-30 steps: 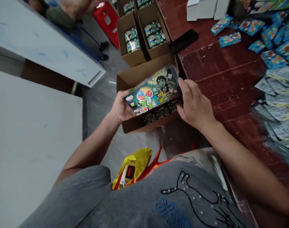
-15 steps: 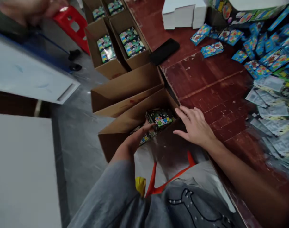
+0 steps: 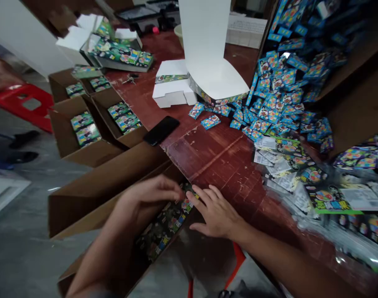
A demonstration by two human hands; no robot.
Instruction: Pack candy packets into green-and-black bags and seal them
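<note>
1. The dark printed packs (image 3: 164,223) lie in the open carton (image 3: 71,269) at lower centre of the frame, in a slanting row beside the edge of the red tabletop (image 3: 220,153).
2. The left hand (image 3: 156,191) is over the upper end of that row, its fingers bent and drawn close to the thumb; whether they grip anything I cannot tell.
3. The right hand (image 3: 218,213) reaches in from the lower right with fingers spread and nearly straight, gripping nothing, the tips at the packs' upper end.
4. To settle the packs well, I would press with flat fingers, keeping pressure even so no pack's corner crumples.
5. The 2 hands work close together, so 1 might best steady while the other nudges.
6. Mind the black phone (image 3: 161,130) near centre, close to the cartons; a sleeve could knock it.
</note>
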